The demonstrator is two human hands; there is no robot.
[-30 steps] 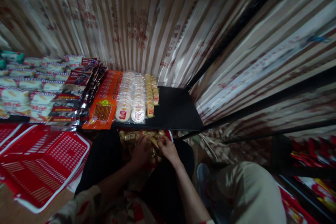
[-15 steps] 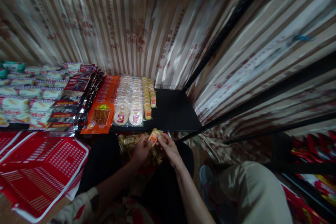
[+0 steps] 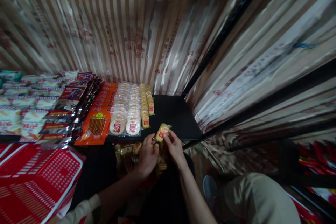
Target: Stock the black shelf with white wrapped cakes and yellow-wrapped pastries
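My right hand [image 3: 173, 146] pinches a small yellow snack packet [image 3: 162, 132] at the front edge of the black shelf [image 3: 175, 117]. Beside it my left hand [image 3: 147, 154] has its fingers curled at the packet's lower end, touching it. Under both hands lies a bag of more yellow packets [image 3: 127, 149] in my lap. On the shelf a row of the same yellow packets [image 3: 146, 105] runs back toward the wall, next to rows of round white rice crackers [image 3: 126, 108].
Orange snack bags [image 3: 97, 119], dark red bags [image 3: 68, 103] and white packets [image 3: 18, 112] fill the shelf's left part. Red plastic baskets [image 3: 34, 182] lie at lower left. Striped wallpaper lines the back and right. A beige-clad knee [image 3: 252, 199] shows at lower right.
Both hands rose out of the bag in my lap with one yellow packet and carried it up to the shelf's front edge.
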